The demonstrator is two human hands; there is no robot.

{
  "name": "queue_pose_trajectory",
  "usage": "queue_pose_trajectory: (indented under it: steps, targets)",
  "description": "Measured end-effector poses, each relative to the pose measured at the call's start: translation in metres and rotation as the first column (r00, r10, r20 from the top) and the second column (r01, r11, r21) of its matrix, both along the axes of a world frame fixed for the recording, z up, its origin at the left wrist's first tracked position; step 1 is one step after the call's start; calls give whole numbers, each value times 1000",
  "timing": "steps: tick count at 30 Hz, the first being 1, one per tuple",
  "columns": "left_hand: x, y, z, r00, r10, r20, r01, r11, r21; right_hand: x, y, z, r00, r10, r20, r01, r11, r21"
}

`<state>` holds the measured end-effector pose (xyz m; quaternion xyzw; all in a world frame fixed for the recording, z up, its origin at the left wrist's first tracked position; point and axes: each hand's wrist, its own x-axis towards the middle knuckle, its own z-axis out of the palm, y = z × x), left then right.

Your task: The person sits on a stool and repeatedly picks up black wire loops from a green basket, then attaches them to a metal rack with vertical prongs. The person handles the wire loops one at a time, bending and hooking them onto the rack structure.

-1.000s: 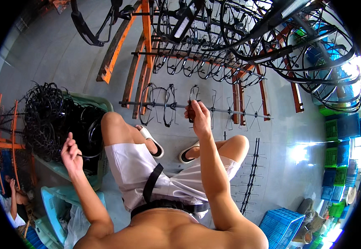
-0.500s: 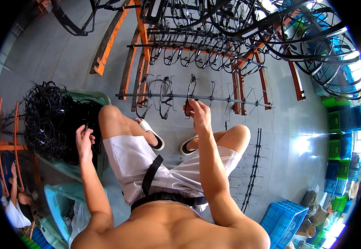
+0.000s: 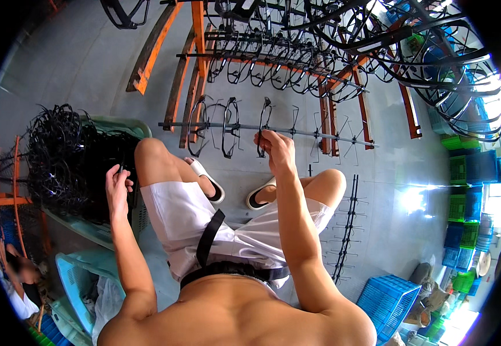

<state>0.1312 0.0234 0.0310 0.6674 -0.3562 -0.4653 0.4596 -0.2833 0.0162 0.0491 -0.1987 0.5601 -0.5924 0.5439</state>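
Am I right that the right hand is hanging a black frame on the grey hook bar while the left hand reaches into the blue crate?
Not quite. In the head view the right hand holds a black frame at the grey hook bar, but the left hand reaches into the pale green basket heaped with black frames. The blue crate sits untouched on the person's right.

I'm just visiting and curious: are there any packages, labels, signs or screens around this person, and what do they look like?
No labels, signs or screens show; only containers.
Blue crate: floor, lower right; rectangular, slatted plastic.
Stacked crates: far right; green and blue, boxy.
Green basket: by the left hand; pale green, heaped with black frames.
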Motion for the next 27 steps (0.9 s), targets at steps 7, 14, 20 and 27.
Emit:
queue_pose_trajectory:
  steps: [7, 14, 20, 27]
  targets:
    - [-2, 0, -26, 322, 47, 946, 139, 985, -97, 8, -5, 1, 999, -39, -13, 39, 998, 43]
    - [-242, 54, -3, 710, -704, -2, 704, 710, -3, 7, -12, 4, 1000, 7, -2, -7, 996, 85]
    - [-300, 22, -51, 844, -506, 178, 532, 746, -400, 4, -15, 11, 999, 10, 47, -17, 989, 145]
    - [-289, -3, -46, 738, -660, 138, 669, 691, -272, -1, -15, 16, 1000, 8, 23, -12, 987, 161]
